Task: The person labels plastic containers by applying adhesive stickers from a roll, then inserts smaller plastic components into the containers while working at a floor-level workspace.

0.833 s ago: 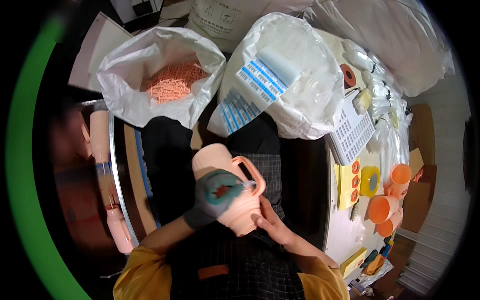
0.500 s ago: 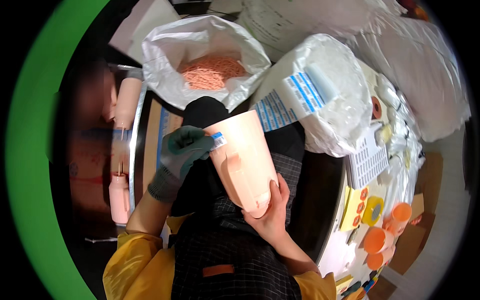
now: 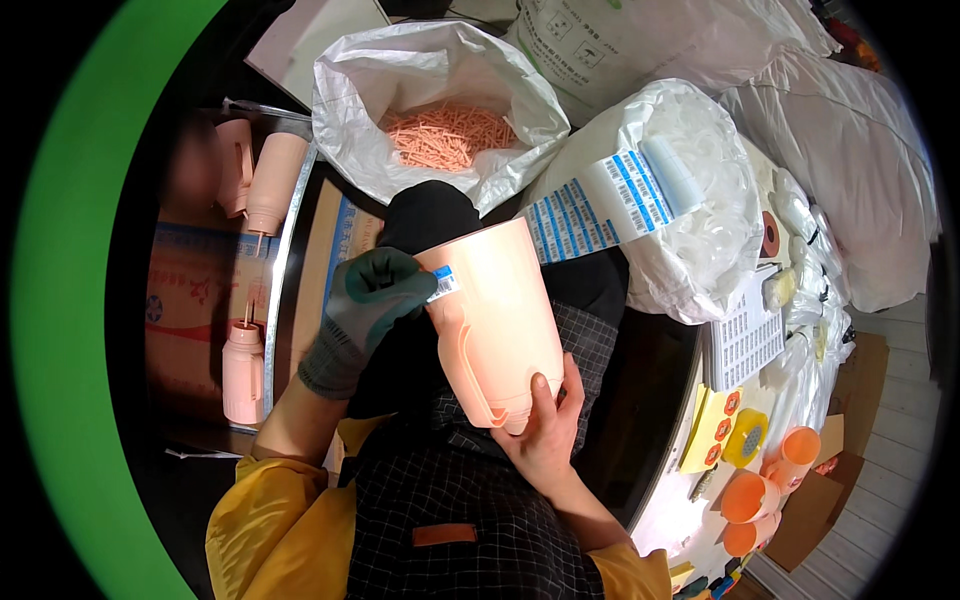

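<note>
A peach-pink plastic thermos shell [image 3: 510, 310] lies tilted over my lap, its wide end pointing away from me and its narrow end toward me. The side handle faces up and left. My bare right hand [image 3: 545, 425] grips the narrow end, thumb on top. Near the wide rim, a small blue-and-white label [image 3: 443, 283] sits against the shell's left side. My left hand [image 3: 378, 292], in a grey-green glove, is closed with its fingertips at the label's edge. Whether the label is fully stuck down cannot be seen.
A white sack [image 3: 345, 100] holds pink strips. A sheet of blue-and-white labels [image 3: 580, 220] drapes beside a sack of clear plastic [image 3: 700, 255]. At left, similar shells [image 3: 278, 175] sit by metal spikes. Orange cups [image 3: 748, 497] and a yellow tub [image 3: 745, 438] crowd the right table.
The whole view has shifted slightly. The shell has rolled a little, showing more of its handle's side. My left hand stays at the label and my right hand keeps its hold.
</note>
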`<control>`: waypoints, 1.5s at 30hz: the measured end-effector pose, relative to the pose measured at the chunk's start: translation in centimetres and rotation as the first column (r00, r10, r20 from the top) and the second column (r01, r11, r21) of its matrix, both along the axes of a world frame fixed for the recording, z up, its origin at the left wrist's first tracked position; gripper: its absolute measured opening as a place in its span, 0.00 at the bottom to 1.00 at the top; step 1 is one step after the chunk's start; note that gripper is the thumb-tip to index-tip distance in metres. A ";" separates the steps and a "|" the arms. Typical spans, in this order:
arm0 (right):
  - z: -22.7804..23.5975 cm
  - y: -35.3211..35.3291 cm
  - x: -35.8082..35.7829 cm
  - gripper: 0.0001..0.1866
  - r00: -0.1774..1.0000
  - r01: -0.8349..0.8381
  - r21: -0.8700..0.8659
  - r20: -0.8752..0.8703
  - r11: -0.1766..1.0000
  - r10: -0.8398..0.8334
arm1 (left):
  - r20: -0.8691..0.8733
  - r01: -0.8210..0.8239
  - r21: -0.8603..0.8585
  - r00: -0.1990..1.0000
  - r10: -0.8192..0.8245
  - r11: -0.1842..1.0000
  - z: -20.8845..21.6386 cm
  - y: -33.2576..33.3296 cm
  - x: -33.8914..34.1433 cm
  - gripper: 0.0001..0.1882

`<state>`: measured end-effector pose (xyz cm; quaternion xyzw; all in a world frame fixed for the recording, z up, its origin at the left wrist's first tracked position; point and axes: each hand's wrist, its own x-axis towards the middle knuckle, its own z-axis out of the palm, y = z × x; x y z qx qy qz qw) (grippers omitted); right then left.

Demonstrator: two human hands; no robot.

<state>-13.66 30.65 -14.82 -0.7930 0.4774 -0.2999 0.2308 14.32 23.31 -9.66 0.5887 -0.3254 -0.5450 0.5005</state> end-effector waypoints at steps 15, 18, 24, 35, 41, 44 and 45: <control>8.3 -9.0 -6.3 0.35 0.916 0.082 -0.085 0.399 0.993 -0.041 | -0.095 0.283 -0.097 0.952 -0.292 0.954 -3.8 2.5 -4.0 0.31; 7.9 -11.2 -3.8 0.17 0.943 0.219 0.039 0.250 0.975 -0.222 | 0.636 0.663 0.292 0.403 -0.658 0.689 -5.7 3.4 -2.0 0.11; -1.0 -12.8 0.3 0.21 0.877 0.270 -0.021 0.417 0.963 -0.237 | 0.961 0.832 -0.218 0.274 -0.037 0.511 -2.9 2.5 -9.4 0.31; -6.3 12.4 -36.4 0.19 -0.020 0.982 -0.188 -0.196 0.017 -0.980 | 0.965 0.838 -0.204 0.260 -0.043 0.506 -3.0 -3.1 -11.6 0.25; -3.6 11.5 -36.3 0.09 -0.004 0.984 0.178 0.153 0.023 -0.988 | 0.929 0.956 -0.267 0.289 -0.230 0.123 0.5 -7.4 -22.1 0.29; -3.3 4.7 -34.1 0.14 0.182 0.968 0.125 0.243 0.217 -0.953 | 0.955 0.984 -0.178 0.165 -0.248 -0.030 -0.2 -8.5 -28.8 0.36; -2.5 0.9 -31.8 0.16 0.251 0.967 -0.076 0.130 0.243 -0.959 | 0.982 0.994 -0.102 0.095 -0.166 -0.036 -1.7 -9.3 -30.7 0.39</control>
